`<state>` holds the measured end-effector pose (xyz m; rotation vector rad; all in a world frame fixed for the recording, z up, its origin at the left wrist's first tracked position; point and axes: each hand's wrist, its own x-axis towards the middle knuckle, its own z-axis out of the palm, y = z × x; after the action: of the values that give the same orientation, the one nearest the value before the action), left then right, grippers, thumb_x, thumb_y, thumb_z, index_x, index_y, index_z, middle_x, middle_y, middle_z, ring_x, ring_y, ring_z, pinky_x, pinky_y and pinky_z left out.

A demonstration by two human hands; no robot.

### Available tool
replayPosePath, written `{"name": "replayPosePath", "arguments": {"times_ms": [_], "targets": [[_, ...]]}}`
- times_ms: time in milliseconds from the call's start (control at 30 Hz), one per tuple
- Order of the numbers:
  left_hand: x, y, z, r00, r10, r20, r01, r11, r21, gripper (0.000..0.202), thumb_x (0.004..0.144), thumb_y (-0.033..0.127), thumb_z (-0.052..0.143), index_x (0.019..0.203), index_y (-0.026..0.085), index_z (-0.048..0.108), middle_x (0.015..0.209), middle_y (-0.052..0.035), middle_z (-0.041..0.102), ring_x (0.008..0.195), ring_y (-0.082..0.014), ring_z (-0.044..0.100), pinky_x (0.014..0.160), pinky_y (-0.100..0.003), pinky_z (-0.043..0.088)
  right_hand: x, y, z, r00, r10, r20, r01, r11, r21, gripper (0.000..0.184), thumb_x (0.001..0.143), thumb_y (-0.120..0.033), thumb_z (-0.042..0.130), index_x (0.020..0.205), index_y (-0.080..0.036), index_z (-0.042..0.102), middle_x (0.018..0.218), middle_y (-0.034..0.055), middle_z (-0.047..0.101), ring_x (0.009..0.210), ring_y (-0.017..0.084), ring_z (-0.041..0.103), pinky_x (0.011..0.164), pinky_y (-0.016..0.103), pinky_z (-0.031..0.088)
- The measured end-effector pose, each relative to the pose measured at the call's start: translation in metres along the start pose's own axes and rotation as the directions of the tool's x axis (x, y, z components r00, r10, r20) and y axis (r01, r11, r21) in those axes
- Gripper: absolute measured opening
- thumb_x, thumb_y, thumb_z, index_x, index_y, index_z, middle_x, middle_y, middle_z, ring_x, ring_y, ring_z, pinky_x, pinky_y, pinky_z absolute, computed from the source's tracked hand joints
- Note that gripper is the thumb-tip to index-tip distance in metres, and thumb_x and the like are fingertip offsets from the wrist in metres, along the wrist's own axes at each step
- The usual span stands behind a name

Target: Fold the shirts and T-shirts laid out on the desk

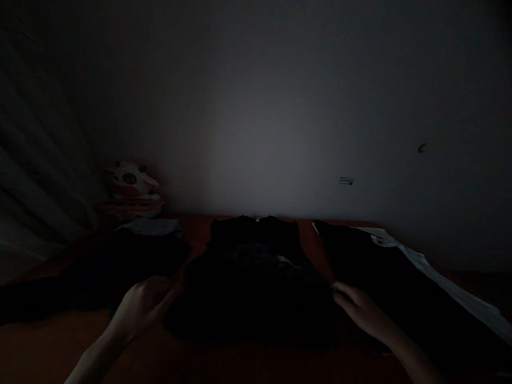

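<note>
The scene is very dark. A black garment [256, 266] lies spread flat on a reddish surface [40, 346], its neckline toward the wall. My left hand [140, 304] rests at the garment's left edge, fingers curled over the cloth. My right hand [356, 309] is at the garment's right edge, fingers bent as if pinching the fabric. Whether either hand truly grips the cloth is hard to make out in the dim light.
A dark pile of clothing [120, 261] lies left of the garment, with a pale folded item [154, 226] behind it. Another dark garment [384, 266] over white cloth [448, 288] lies to the right. A plush toy [130, 186] sits by the wall.
</note>
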<state>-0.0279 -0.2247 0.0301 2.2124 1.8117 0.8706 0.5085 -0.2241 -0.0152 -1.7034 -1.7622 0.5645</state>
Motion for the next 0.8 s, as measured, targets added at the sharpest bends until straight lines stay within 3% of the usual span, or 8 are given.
{"name": "replayPosePath", "arguments": {"times_ms": [67,133,267,433,533,633,733,800], "targets": [[0.003,0.004,0.006,0.998,0.040,-0.037,-0.037,0.995,0.092,0.052,0.091,0.061,0.045,0.061,0.022,0.060,0.067,-0.0022,0.063,0.061,-0.0168,0.060,0.062,-0.028,0.047,-0.002,-0.015,0.006,0.993,-0.044,0.106,0.042,0.999,0.022,0.044,0.087,-0.051,0.044,0.107,-0.024,0.073,0.114,0.0103,0.076,0.110,0.027,0.070,0.100,0.041,0.051],[0.009,0.007,0.021,0.992,0.125,-0.022,-0.121,0.981,0.152,0.044,0.093,0.059,0.048,0.082,0.023,0.071,0.096,-0.0062,0.073,0.088,-0.0225,0.068,0.082,-0.033,0.053,-0.001,-0.028,0.017,0.989,-0.057,0.139,0.051,0.998,0.046,0.049,0.092,-0.054,0.038,0.113,-0.024,0.071,0.121,0.0100,0.073,0.118,0.025,0.066,0.106,0.041,0.047],[0.007,0.002,0.057,0.949,0.239,0.204,-0.283,0.933,0.221,0.046,0.092,0.058,0.054,0.129,0.032,0.067,0.142,-0.0075,0.061,0.127,-0.0297,0.058,0.106,-0.046,0.046,-0.005,-0.035,0.045,0.985,-0.102,0.139,0.119,0.986,-0.119,0.054,0.090,-0.060,0.050,0.125,-0.023,0.067,0.136,0.0116,0.065,0.127,0.028,0.060,0.111,0.043,0.043],[-0.023,-0.005,0.060,0.960,0.154,0.233,-0.217,0.936,0.278,0.050,0.094,0.062,0.050,0.127,0.028,0.068,0.129,-0.0105,0.069,0.116,-0.0311,0.063,0.100,-0.047,0.046,-0.019,-0.017,0.051,0.978,-0.144,0.151,0.182,0.942,-0.282,0.046,0.091,-0.052,0.056,0.125,-0.024,0.069,0.139,0.0109,0.064,0.127,0.028,0.061,0.110,0.044,0.045],[-0.023,0.005,0.049,0.971,0.101,0.216,-0.171,0.926,0.336,0.046,0.095,0.061,0.049,0.113,0.026,0.073,0.112,-0.0101,0.074,0.105,-0.0304,0.067,0.098,-0.048,0.046,-0.014,-0.020,0.039,0.973,-0.173,0.151,0.216,0.910,-0.354,0.034,0.093,-0.051,0.055,0.103,-0.025,0.075,0.113,0.0092,0.076,0.106,0.028,0.071,0.099,0.045,0.051],[0.005,0.018,0.055,0.978,0.115,0.177,-0.169,0.928,0.333,0.036,0.099,0.048,0.046,0.110,0.025,0.071,0.112,-0.0087,0.072,0.106,-0.0282,0.066,0.099,-0.047,0.046,0.011,-0.038,0.036,0.970,-0.238,0.051,0.237,0.876,-0.419,0.034,0.097,-0.048,0.050,0.087,-0.024,0.073,0.096,0.0072,0.076,0.092,0.026,0.072,0.090,0.043,0.051],[0.046,0.027,0.083,0.977,0.166,0.138,-0.197,0.947,0.255,0.033,0.099,0.037,0.044,0.117,0.024,0.068,0.128,-0.0098,0.067,0.116,-0.0272,0.063,0.103,-0.046,0.047,0.043,-0.059,0.051,0.957,-0.285,-0.048,0.238,0.872,-0.429,0.031,0.098,-0.037,0.048,0.094,-0.022,0.074,0.114,0.0108,0.072,0.104,0.025,0.069,0.094,0.039,0.050],[0.069,0.029,0.106,0.974,0.183,0.132,-0.208,0.954,0.214,0.035,0.099,0.035,0.044,0.123,0.022,0.066,0.138,-0.0111,0.062,0.124,-0.0287,0.059,0.105,-0.047,0.046,0.062,-0.070,0.068,0.953,-0.302,-0.020,0.264,0.862,-0.433,0.030,0.098,-0.030,0.048,0.099,-0.021,0.076,0.132,0.0125,0.066,0.118,0.025,0.064,0.102,0.039,0.046]]}}
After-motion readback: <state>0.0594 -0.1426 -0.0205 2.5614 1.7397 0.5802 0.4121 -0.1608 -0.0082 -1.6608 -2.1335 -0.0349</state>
